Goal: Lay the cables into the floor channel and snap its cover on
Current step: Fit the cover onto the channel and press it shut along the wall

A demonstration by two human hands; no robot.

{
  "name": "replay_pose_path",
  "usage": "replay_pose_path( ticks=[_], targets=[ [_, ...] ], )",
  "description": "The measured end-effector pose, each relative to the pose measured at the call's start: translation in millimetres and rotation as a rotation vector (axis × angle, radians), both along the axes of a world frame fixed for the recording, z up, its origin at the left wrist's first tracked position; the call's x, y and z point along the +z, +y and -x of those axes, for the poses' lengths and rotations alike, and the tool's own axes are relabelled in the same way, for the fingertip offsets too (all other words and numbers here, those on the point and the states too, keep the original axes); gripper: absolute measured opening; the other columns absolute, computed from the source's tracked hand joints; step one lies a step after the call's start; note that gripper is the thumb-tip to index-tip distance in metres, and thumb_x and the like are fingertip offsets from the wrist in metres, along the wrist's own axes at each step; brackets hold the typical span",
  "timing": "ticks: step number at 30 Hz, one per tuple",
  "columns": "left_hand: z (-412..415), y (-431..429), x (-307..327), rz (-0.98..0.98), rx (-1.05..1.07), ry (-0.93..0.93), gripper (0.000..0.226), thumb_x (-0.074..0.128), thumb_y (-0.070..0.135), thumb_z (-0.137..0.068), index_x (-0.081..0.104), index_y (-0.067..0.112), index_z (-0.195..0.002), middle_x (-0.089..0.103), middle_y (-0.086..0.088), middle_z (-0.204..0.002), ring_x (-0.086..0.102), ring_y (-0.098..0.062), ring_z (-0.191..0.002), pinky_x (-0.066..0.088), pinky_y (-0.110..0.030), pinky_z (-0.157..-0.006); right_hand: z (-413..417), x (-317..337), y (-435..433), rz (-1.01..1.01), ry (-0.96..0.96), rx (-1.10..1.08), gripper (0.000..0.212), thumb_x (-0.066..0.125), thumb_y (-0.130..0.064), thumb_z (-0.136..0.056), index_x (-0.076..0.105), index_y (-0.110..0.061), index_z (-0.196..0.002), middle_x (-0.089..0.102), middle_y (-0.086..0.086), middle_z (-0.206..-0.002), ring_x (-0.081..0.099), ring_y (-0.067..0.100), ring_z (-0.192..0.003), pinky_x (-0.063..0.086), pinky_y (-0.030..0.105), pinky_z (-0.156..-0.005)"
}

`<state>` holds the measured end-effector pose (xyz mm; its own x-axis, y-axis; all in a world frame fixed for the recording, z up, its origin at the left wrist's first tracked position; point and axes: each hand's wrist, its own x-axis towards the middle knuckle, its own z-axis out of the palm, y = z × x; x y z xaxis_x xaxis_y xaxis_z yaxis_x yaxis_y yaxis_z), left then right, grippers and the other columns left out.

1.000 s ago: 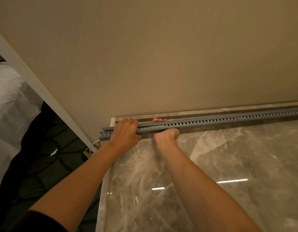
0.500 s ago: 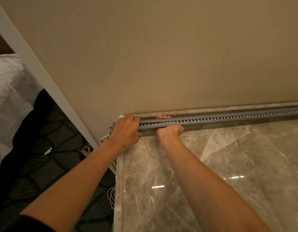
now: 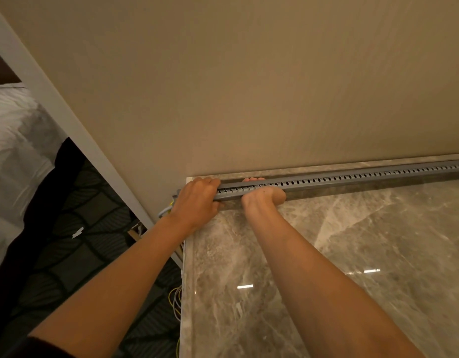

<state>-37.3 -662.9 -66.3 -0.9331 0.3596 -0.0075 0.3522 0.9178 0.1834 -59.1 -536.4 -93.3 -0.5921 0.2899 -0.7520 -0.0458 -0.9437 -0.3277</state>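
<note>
A long grey slotted cable channel (image 3: 352,178) runs along the foot of the beige wall on the marble floor. My left hand (image 3: 197,200) grips its left end, fingers curled over the top and thumb on the near side. Just to the right, my right hand (image 3: 262,196) wraps the channel from below, palm up, fingertips showing behind it. Grey and yellow cables (image 3: 166,209) stick out past the channel's left end. More yellow and white cables (image 3: 175,301) hang at the marble's left edge. I cannot see the inside of the channel.
The beige wall (image 3: 249,86) stands right behind the channel. The marble floor (image 3: 352,254) ends at a left edge, beyond which lies dark patterned carpet (image 3: 81,254). A white door frame (image 3: 68,120) slants down the left, with white bedding (image 3: 14,140) past it.
The view has swung left and down, so hands and channel end sit further right in frame. Both hands keep their hold on the channel's left end; cables below the marble edge came into view.
</note>
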Motion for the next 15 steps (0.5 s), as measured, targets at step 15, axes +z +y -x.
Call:
replay_pose_path(
  ticks=[15],
  targets=[
    [-12.6, -47.7, 4.5, -0.168, 0.091, -0.082, 0.035, 0.062, 0.024, -0.089, 0.056, 0.005, -0.118, 0.061, -0.012, -0.116, 0.057, -0.028, -0.102, 0.045, -0.034, -0.085, -10.2, 13.8, -9.8, 0.182, 0.038, -0.149, 0.046, 0.016, -0.030, -0.100, 0.041, -0.011, -0.066, 0.043, 0.008, -0.060, 0.042, 0.022, -0.048, 0.044, 0.029, -0.048]
  ],
)
